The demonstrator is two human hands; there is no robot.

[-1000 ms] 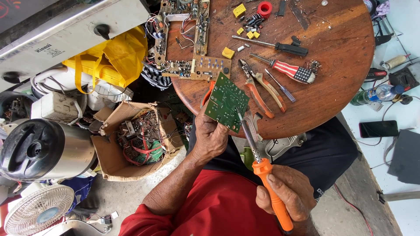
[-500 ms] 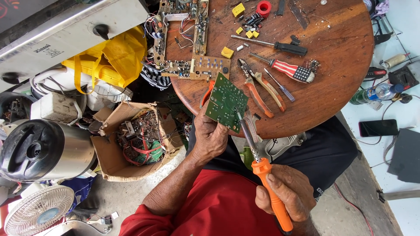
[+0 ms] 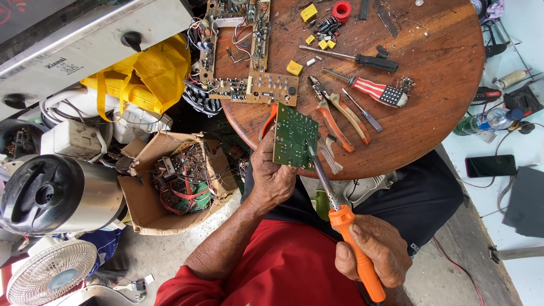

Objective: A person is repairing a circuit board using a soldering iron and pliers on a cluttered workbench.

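Same as before, nothing moved. L hand [image 3: 272, 178] fingers wrapped round green board [image 3: 293, 136] by table [image 3: 442, 113] edge; R hand [image 3: 374, 252] fist tight on orange iron [image 3: 345, 238], tip touching board.

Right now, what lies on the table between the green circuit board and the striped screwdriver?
In the head view, orange-handled pliers lie between the green circuit board and the striped screwdriver, with a small thin screwdriver beside them.

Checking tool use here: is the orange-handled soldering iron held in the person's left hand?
No, the right hand holds the soldering iron, while the left hand holds the green circuit board.
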